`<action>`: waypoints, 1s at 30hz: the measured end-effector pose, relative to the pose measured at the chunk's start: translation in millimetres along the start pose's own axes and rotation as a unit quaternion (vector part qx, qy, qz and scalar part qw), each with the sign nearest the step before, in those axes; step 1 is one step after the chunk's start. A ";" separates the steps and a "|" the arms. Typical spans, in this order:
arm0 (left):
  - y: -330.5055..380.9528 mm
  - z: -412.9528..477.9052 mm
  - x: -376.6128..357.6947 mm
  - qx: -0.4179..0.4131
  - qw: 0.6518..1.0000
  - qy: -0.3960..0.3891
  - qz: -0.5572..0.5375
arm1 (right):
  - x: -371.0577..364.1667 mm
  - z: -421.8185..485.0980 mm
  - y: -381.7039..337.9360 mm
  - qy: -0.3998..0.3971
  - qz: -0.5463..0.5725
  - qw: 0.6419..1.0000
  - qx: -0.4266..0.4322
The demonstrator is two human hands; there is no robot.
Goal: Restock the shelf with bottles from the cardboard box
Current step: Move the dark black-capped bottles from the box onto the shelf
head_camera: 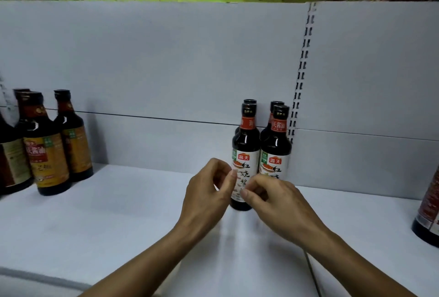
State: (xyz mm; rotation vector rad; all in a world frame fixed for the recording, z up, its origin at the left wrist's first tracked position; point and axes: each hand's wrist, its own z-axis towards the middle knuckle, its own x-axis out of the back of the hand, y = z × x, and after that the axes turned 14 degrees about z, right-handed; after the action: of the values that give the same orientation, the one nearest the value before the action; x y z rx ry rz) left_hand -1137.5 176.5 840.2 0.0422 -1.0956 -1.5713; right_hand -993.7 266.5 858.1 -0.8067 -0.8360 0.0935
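Observation:
Several dark sauce bottles with white and red labels stand in a tight block on the white shelf (118, 213), against the back panel. The front left bottle (247, 139) and the front right bottle (276, 144) each hide another one behind them. My left hand (209, 189) hovers just in front of the front left bottle, fingers loosely curled, thumb tip at the label's edge. My right hand (278, 199) is beside it, in front of both front bottles, also loosely curled. Neither hand wraps a bottle. The cardboard box is out of view.
A group of dark bottles with yellow labels (47, 154) stands at the shelf's left end. Another bottle (430, 206) is cut off at the right edge. A slotted upright (301, 70) runs up the back panel behind the block. Bare shelf lies between the groups.

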 end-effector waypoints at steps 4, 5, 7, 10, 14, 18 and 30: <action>-4.5 -18.8 36.2 0.018 1.000 0.017 -0.005 | -21.6 1.5 -40.1 -0.010 0.050 0.998 0.043; -6.9 -23.1 46.4 0.024 0.999 0.023 -0.005 | -27.5 1.7 -50.2 -0.015 0.059 0.997 0.056; -15.9 -36.6 74.6 0.041 0.998 0.040 0.004 | -46.0 0.4 -72.7 -0.033 0.087 0.992 0.081; -31.3 -61.5 117.6 0.063 0.994 0.080 0.033 | -75.9 -7.8 -103.2 -0.080 0.142 0.982 0.100; -50.9 -110.9 179.0 0.106 0.984 0.120 0.080 | -122.2 -33.8 -147.0 -0.161 0.204 0.957 0.125; -62.4 -165.6 228.3 0.150 0.971 0.145 0.120 | -165.4 -64.9 -185.7 -0.232 0.250 0.931 0.132; -95.3 -330.2 340.3 0.314 0.878 0.251 0.261 | -309.4 -159.6 -278.0 -0.444 0.346 0.805 0.189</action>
State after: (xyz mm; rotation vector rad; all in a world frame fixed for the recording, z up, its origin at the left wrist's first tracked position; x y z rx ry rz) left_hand -1138.8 -301.7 767.8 0.5216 -1.0368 -0.6187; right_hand -1157.9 -141.6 787.6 -0.6283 -1.2959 1.3429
